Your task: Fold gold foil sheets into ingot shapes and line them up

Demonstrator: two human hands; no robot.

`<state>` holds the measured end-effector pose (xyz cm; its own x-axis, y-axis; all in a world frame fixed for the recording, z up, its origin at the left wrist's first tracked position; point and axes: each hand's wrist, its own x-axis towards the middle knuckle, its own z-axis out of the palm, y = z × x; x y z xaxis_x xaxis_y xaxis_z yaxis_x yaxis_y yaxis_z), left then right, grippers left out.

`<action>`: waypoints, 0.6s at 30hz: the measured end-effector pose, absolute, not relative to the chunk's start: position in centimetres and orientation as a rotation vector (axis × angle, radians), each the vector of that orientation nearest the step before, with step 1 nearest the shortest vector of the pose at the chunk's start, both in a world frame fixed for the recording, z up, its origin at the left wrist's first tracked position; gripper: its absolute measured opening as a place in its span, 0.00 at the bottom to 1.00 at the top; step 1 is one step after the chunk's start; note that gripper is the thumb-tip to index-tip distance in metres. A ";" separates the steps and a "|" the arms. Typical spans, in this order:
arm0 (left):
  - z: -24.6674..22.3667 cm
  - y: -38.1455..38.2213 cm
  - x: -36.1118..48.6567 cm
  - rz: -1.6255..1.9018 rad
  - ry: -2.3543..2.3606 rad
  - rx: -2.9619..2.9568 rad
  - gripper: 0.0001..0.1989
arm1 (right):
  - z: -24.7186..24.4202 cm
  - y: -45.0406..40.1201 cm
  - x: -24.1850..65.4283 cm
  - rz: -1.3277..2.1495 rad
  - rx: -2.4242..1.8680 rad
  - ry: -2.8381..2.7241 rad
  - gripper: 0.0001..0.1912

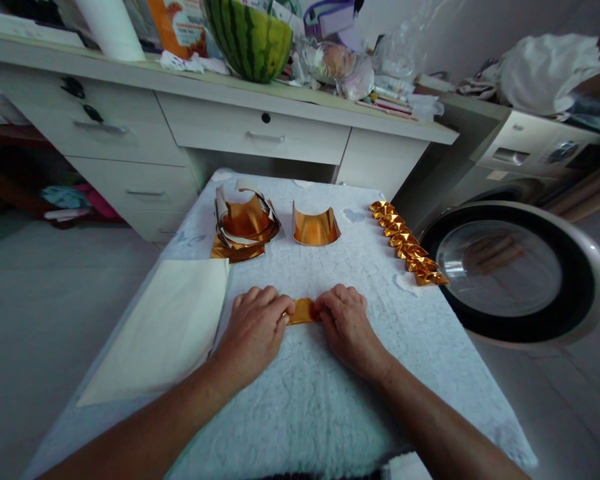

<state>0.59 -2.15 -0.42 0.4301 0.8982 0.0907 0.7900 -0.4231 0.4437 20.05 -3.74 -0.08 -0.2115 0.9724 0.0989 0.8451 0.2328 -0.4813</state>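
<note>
A narrow folded strip of gold foil paper [303, 311] lies flat on the covered table, stretched between my two hands. My left hand [257, 323] pinches its left end, fingers curled and thumb tucked. At the opposite end my right hand [347, 327] grips the foil the same way. Beyond them stands one curved sheet of gold paper [316, 228]. A pile of curled gold sheets [247, 220] sits to its left. Along the right side runs a row of folded gold paper pieces [403, 243], nested against each other. The fingertips are partly hidden.
A pale paper sheet [155, 333] covers the table's left side. Behind the table is a white desk [260, 137] with drawers, holding a cut watermelon [250, 40] and plastic bags. At right, the washing machine's open round door [517, 273] reaches close to the table edge.
</note>
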 end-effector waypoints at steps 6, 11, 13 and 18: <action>-0.2 -1.4 0.0 0.393 1.387 2.271 0.10 | 0.0 -3.4 20.0 0.477 -1.643 -2.197 0.13; -0.2 -1.1 -0.2 0.371 1.373 2.266 0.11 | 0.9 -2.9 19.0 0.327 -1.724 -2.338 0.07; -0.2 -1.1 -0.3 0.366 1.361 2.267 0.11 | 1.3 -2.8 18.3 0.223 -1.780 -2.394 0.12; -0.3 -0.9 -0.5 0.357 1.332 2.270 0.11 | 1.5 -2.7 16.6 0.109 -1.936 -2.383 0.27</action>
<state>-0.47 -0.85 -0.30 0.4921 0.8704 -0.0172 0.7448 -0.4107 0.5260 16.62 -2.69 1.48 -0.2047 0.9788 0.0089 0.9738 0.2046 -0.0989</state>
